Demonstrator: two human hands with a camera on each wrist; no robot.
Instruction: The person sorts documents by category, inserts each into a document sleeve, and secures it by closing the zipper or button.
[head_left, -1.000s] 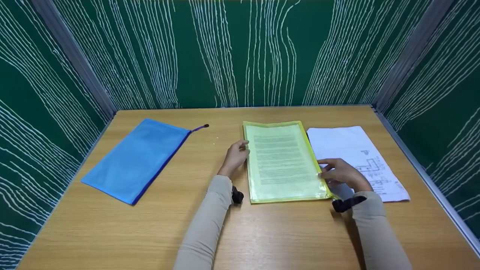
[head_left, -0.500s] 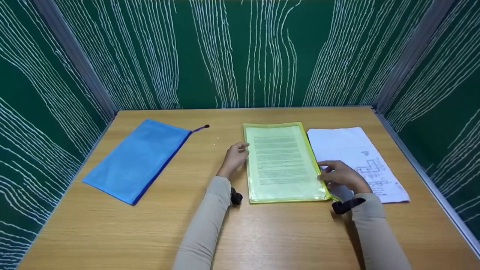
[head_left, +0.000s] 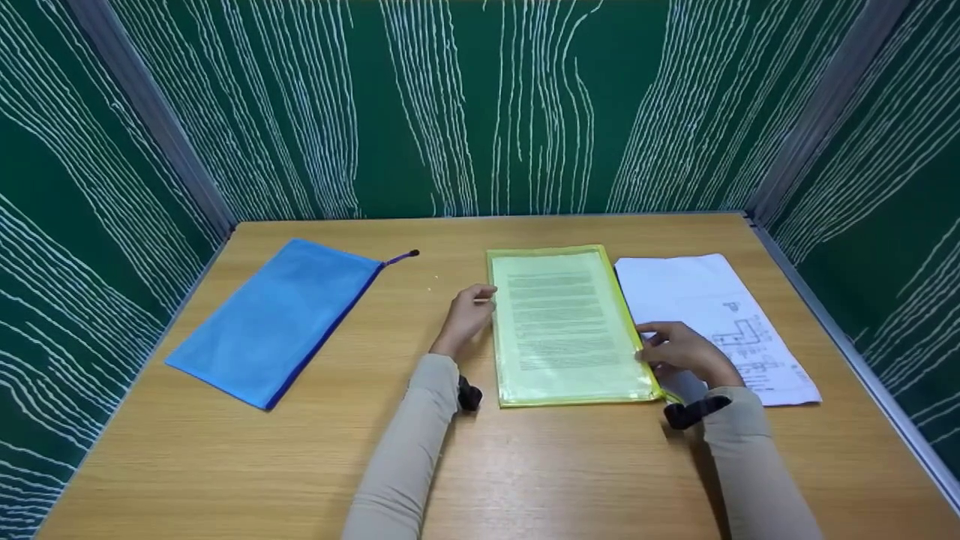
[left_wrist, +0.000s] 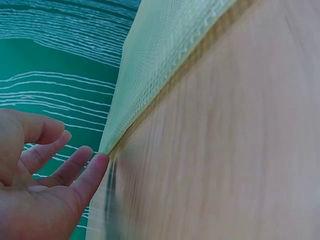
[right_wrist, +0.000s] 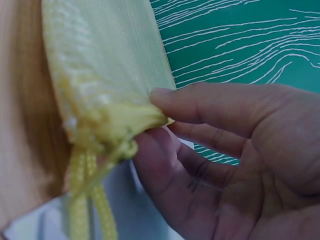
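Observation:
A yellow see-through zip pouch (head_left: 566, 322) with a printed sheet inside lies on the wooden table. My right hand (head_left: 686, 351) pinches its right, zipped edge between thumb and fingers. The right wrist view shows the thumb (right_wrist: 200, 102) on top and fingers beneath the edge, near a yellow cord (right_wrist: 95, 195). At the pouch's left edge is my left hand (head_left: 469, 319), fingers loosely bent, thumb apart from them. In the left wrist view its fingertips (left_wrist: 100, 162) are right at the pouch's edge (left_wrist: 150, 95).
A blue zip pouch (head_left: 274, 322) with a dark purple zip edge and a pull cord (head_left: 401, 256) lies slanted at the left. White paper (head_left: 667, 281) with printed drawings lies right of the yellow pouch, partly under my right hand. Green walls (head_left: 510, 112) with white lines enclose the table (head_left: 225, 465).
My left hand has drifted slightly left and toward me at the pouch's edge. The yellow pouch's top edge lies a little straighter. My right hand stays in place.

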